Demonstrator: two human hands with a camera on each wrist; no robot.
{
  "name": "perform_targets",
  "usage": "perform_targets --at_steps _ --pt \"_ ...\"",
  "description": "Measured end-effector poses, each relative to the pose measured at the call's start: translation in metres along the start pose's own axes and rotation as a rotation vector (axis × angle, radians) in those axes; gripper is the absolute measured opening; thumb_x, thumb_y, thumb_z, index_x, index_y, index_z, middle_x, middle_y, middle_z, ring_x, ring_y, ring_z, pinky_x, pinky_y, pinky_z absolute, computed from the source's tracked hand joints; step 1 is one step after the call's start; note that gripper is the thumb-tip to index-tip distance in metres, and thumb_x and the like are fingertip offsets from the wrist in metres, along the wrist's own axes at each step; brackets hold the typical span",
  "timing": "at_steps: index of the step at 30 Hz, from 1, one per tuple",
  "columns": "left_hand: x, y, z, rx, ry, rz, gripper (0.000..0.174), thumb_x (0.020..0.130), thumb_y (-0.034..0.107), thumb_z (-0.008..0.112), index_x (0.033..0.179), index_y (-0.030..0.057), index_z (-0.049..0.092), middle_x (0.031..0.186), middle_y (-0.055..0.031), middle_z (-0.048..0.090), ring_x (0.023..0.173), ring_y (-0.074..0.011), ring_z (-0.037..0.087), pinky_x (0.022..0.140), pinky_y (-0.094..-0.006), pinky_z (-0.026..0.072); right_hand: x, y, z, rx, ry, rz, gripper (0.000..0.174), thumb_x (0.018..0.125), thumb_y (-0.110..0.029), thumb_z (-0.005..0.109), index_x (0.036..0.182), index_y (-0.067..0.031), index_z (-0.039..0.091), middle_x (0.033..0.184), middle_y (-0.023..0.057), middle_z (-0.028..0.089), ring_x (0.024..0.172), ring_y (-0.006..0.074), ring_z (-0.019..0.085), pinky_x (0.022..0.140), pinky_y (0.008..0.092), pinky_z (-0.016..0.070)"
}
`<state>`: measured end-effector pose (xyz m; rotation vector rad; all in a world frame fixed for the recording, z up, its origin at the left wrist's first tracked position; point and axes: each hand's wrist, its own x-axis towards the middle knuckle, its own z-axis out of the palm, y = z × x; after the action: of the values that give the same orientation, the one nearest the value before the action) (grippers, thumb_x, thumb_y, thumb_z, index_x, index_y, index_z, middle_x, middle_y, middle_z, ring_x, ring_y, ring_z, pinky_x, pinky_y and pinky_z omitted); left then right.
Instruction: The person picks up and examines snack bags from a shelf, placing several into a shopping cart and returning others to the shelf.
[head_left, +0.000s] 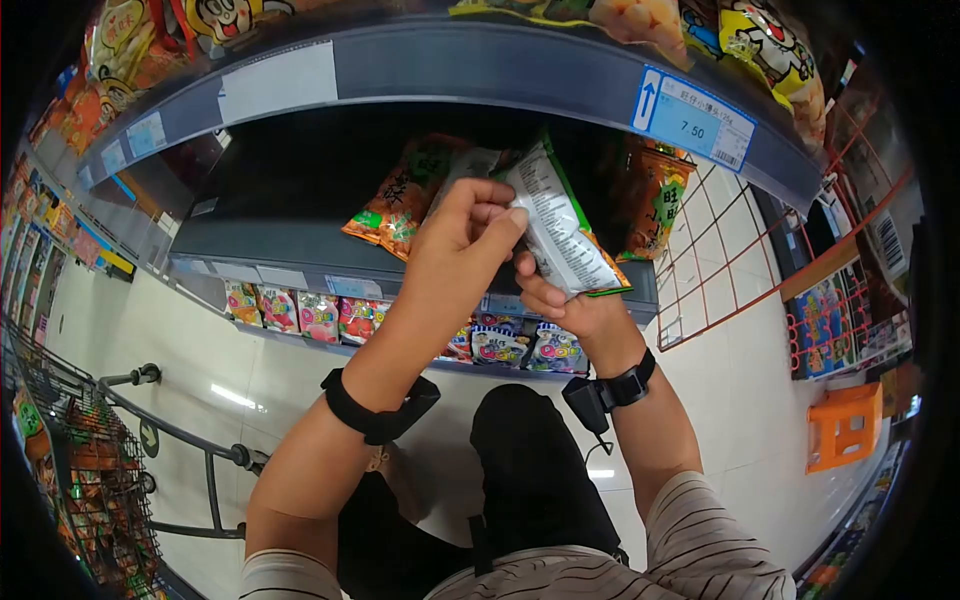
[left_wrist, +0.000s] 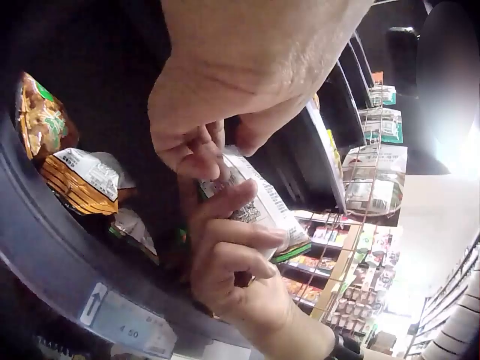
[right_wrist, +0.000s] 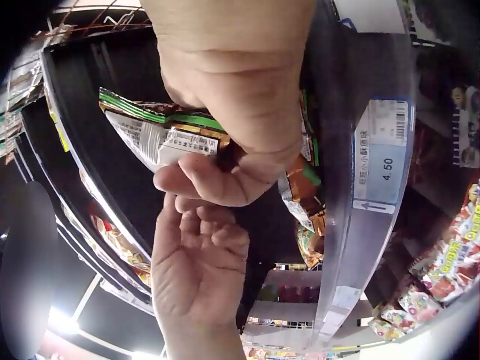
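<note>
A snack bag with a white, text-covered back and green edges is held up at a slant before the shelf. My right hand grips its lower part, the fingers curled at the near edge. From the other side my left hand pinches the bag's edge, with the thumb over the white face. In the left wrist view the snack bag lies between both hands, and the right hand has its fingers bent across it. The right wrist view shows the left hand below the bag, palm visible and fingers bent.
Orange snack bags lie on the dark shelf behind the hands; another orange bag stands at right. An upper shelf edge carries a price tag. Colourful packets fill a lower shelf. A cart stands left, an orange stool right.
</note>
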<state>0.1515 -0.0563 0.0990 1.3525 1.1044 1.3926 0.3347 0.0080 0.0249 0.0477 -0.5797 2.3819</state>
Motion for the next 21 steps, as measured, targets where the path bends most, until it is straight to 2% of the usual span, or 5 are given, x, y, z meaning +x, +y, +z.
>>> perform_targets --at_steps 13,16,19,20,21 --pt "-0.004 -0.018 0.0 0.037 -0.066 0.027 0.047 0.099 0.022 0.068 0.139 0.0011 0.055 0.105 -0.0064 0.065 0.091 -0.0112 0.062 0.079 -0.029 0.0514 -0.005 0.002 0.0 -0.089 0.081 -0.072 0.055 0.107 -0.053 0.042 0.132 -0.0075 0.061 0.098 0.0177 0.07 0.065 0.0219 0.064 0.047 0.0315 0.0435" --pt "-0.008 -0.02 0.002 -0.024 -0.035 -0.046 0.051 0.1 0.028 0.069 0.14 0.0004 0.054 0.108 -0.0078 0.065 0.095 -0.0128 0.063 0.08 -0.0289 0.0523 -0.004 -0.002 -0.005 -0.316 0.228 -0.162 0.053 0.108 -0.051 0.045 0.133 -0.0061 0.06 0.106 0.0147 0.071 0.08 0.0227 0.071 0.059 0.0346 0.0531" --pt "-0.01 -0.018 -0.004 -0.088 -0.05 -0.165 0.06 0.1 0.034 0.071 0.143 -0.0024 0.05 0.111 -0.01 0.065 0.099 -0.0153 0.065 0.081 -0.0291 0.0535 0.003 0.004 0.021 -0.544 0.579 -0.361 0.051 0.109 -0.046 0.05 0.133 -0.0028 0.058 0.113 0.0122 0.071 0.098 0.0224 0.072 0.079 0.0351 0.0582" --pt "-0.01 -0.021 -0.006 -0.087 -0.063 -0.17 0.063 0.099 0.036 0.071 0.143 -0.0035 0.049 0.112 -0.0108 0.065 0.1 -0.0161 0.065 0.081 -0.0293 0.0539 -0.003 0.002 0.024 -0.665 0.434 -0.373 0.046 0.108 -0.039 0.057 0.132 0.0007 0.058 0.119 0.0105 0.07 0.107 0.0207 0.07 0.096 0.0333 0.0548" --pt "-0.01 -0.024 -0.007 -0.088 -0.077 -0.176 0.067 0.098 0.037 0.072 0.144 -0.0047 0.047 0.113 -0.0115 0.065 0.102 -0.017 0.065 0.081 -0.0294 0.0542 -0.004 0.001 0.02 -0.71 0.452 -0.377 0.046 0.107 -0.038 0.058 0.132 0.0007 0.058 0.119 0.0102 0.07 0.108 0.0197 0.069 0.096 0.0329 0.0546"
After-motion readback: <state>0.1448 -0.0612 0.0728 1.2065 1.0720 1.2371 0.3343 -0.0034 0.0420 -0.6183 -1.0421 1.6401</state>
